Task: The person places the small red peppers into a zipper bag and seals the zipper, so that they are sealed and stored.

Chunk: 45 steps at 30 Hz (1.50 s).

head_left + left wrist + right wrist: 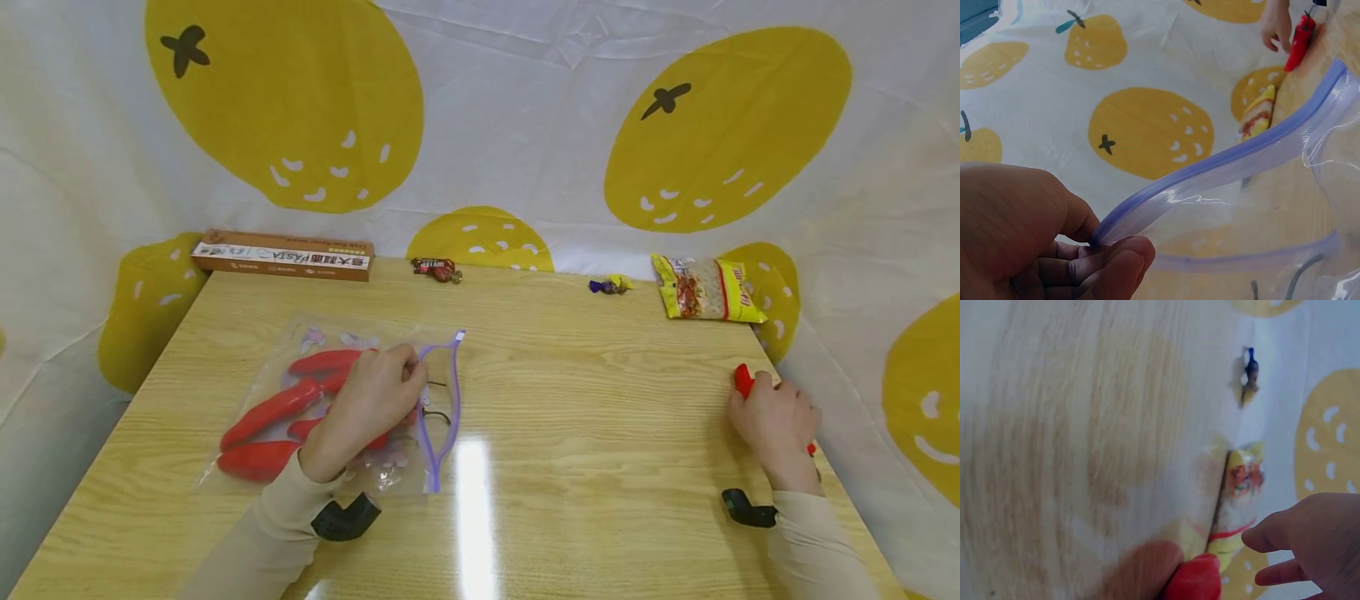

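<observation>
Left hand (367, 400) is pinching a zip bag (458, 396); loose-fingered right hand (776, 421) is hovering at a red pepper (1300, 44), likely needing gripping next.

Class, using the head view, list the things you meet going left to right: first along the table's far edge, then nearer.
Far edge: pasta box → red-brown wrapped candy → blue-and-yellow wrapped candy → yellow packet.
Nearer: zip bag → red pepper, partly hidden by the right hand.

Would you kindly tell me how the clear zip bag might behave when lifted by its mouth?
The bag would probably sag, since it looks thin and filmy. The red peppers lying jumbled inside would likely slide together, and the open mouth might let some spill.
</observation>
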### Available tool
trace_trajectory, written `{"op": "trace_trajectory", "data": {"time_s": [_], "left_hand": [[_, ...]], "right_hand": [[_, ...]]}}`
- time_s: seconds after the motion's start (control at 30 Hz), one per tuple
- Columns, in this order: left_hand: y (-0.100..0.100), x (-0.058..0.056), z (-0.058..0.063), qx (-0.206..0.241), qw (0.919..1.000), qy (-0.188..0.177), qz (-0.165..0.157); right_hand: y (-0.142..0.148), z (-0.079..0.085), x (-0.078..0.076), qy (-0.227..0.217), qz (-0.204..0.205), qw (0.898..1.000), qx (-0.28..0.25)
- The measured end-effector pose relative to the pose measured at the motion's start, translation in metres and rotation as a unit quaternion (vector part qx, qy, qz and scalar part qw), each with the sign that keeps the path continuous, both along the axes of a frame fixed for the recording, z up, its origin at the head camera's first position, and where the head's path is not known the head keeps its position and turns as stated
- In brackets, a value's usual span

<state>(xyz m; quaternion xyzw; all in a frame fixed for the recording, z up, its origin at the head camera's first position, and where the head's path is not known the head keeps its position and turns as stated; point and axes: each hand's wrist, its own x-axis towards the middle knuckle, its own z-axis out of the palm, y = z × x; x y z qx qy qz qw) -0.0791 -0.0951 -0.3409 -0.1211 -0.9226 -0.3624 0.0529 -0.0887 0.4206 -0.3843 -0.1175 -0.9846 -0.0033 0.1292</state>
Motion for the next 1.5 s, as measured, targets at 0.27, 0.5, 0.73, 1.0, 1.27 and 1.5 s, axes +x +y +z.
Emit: {"op": "trace_trajectory", "data": {"time_s": [0.27, 0.5, 0.73, 1.0, 1.27, 1.5], "left_hand": [[0.0, 0.0, -0.001, 0.004, 1.0, 0.003, -0.001], [0.0, -0.001, -0.001, 0.003, 1.0, 0.005, -0.002], [0.0, -0.001, -0.002, 0.0, 1.0, 0.008, -0.001], [0.002, 0.0, -0.001, 0.004, 1.0, -0.004, 0.001], [0.001, 0.0, -0.001, -0.002, 1.0, 0.008, -0.001], [0.002, 0.0, -0.001, 0.001, 0.9999, 0.016, -0.002]], "right_hand": [[0.007, -0.008, 0.006, -0.031, -0.012, 0.999, 0.001], [0.008, -0.009, 0.007, -0.072, -0.005, 0.997, -0.034], [-0.019, 0.002, 0.003, -0.012, 0.004, 0.997, -0.075], [-0.109, 0.028, 0.0, 0.054, 0.179, 0.967, -0.172], [-0.197, 0.037, 0.009, -0.006, 0.352, 0.897, -0.267], [-0.247, 0.034, 0.016, -0.093, 0.451, 0.835, -0.3]]}}
